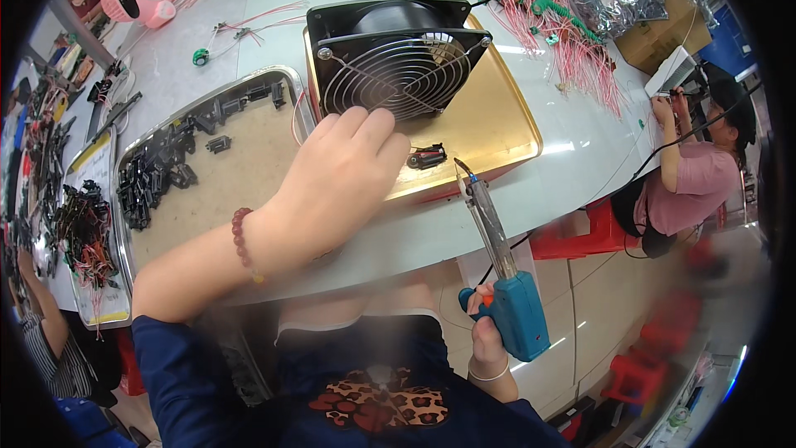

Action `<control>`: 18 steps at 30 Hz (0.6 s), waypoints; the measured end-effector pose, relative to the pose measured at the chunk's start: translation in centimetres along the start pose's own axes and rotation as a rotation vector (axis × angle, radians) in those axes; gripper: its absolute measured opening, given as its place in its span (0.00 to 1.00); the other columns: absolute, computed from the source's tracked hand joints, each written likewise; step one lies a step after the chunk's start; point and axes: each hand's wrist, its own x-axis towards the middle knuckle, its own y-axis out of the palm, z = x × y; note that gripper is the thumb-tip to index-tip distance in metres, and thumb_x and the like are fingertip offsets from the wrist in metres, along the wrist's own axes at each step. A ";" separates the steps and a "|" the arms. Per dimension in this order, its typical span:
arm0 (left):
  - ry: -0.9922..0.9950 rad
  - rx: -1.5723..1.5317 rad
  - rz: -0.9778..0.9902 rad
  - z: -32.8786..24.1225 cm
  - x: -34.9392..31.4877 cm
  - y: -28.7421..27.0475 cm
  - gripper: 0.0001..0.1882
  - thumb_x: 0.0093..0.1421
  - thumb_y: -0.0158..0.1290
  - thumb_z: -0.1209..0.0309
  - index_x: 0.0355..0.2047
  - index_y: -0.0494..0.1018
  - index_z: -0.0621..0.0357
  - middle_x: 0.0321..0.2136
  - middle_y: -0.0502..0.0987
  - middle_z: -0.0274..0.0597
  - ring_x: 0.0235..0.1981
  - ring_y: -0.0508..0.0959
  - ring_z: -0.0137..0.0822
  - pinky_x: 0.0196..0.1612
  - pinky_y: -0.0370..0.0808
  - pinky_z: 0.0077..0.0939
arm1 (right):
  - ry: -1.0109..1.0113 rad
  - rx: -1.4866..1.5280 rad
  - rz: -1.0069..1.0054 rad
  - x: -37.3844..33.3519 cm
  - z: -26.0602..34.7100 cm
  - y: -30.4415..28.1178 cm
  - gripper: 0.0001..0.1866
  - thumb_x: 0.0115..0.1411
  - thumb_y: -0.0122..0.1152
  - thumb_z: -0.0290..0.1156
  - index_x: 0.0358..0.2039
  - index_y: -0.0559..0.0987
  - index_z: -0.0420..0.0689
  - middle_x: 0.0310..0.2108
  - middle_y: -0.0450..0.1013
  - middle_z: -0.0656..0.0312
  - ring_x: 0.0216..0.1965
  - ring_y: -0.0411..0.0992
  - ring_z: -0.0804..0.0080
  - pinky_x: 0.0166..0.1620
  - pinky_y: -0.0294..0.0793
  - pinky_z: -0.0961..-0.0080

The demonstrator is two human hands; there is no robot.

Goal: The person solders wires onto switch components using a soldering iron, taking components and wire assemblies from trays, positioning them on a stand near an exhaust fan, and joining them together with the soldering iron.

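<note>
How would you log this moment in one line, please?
left hand: near fan grille, grip hidden | right hand: holding teal soldering gun | small black part: on gold tray

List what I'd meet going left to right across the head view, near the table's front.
Tray of wired parts → tray of black parts → small black part with wires → teal soldering gun → co-worker's pink shirt.

Red stools stand on pale tiled floor.
</note>
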 end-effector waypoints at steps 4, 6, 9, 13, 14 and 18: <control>-0.023 -0.114 -0.003 0.1 0.0 0.4 0.05 0.53 0.56 0.76 0.28 0.70 0.61 0.27 0.67 0.42 0.29 0.68 0.42 0.34 0.68 0.33 | 0.010 -0.031 -0.004 -0.1 0.2 0.0 0.14 0.55 0.61 0.35 0.37 0.75 0.37 0.31 0.68 0.60 0.31 0.68 0.71 0.34 0.67 0.77; -0.028 -0.187 -0.007 0.1 -0.1 0.9 0.05 0.54 0.56 0.76 0.29 0.70 0.61 0.26 0.67 0.43 0.28 0.67 0.43 0.34 0.68 0.34 | 0.019 -0.046 -0.001 -0.2 0.0 -0.5 0.15 0.54 0.61 0.34 0.37 0.74 0.37 0.32 0.68 0.60 0.31 0.68 0.71 0.34 0.67 0.77; -0.043 -0.243 -0.048 -0.1 -0.7 0.7 0.04 0.54 0.56 0.77 0.28 0.71 0.61 0.25 0.68 0.43 0.29 0.67 0.43 0.35 0.68 0.34 | 0.034 -0.003 0.003 -0.1 0.0 -0.4 0.14 0.53 0.61 0.33 0.36 0.74 0.37 0.32 0.68 0.60 0.31 0.68 0.72 0.34 0.67 0.77; -0.060 -0.316 -0.112 0.3 -0.8 1.0 0.04 0.53 0.56 0.76 0.26 0.71 0.62 0.25 0.70 0.43 0.29 0.68 0.43 0.35 0.68 0.34 | 0.025 0.004 0.011 0.3 0.1 -0.1 0.14 0.52 0.60 0.32 0.37 0.74 0.37 0.31 0.68 0.60 0.30 0.68 0.72 0.32 0.66 0.77; -0.069 -0.321 -0.116 0.4 -0.8 0.9 0.04 0.53 0.57 0.76 0.25 0.71 0.62 0.24 0.70 0.43 0.29 0.69 0.43 0.34 0.69 0.33 | 0.063 0.030 0.002 0.3 0.1 -0.1 0.14 0.51 0.61 0.32 0.36 0.74 0.37 0.30 0.68 0.60 0.29 0.68 0.72 0.31 0.66 0.77; -0.079 -0.347 -0.143 0.5 -0.8 1.3 0.05 0.51 0.58 0.76 0.24 0.71 0.61 0.23 0.70 0.41 0.28 0.69 0.42 0.34 0.69 0.33 | 0.031 -0.092 -0.025 0.7 0.0 -0.1 0.13 0.51 0.62 0.32 0.34 0.76 0.38 0.28 0.69 0.60 0.26 0.67 0.71 0.28 0.65 0.75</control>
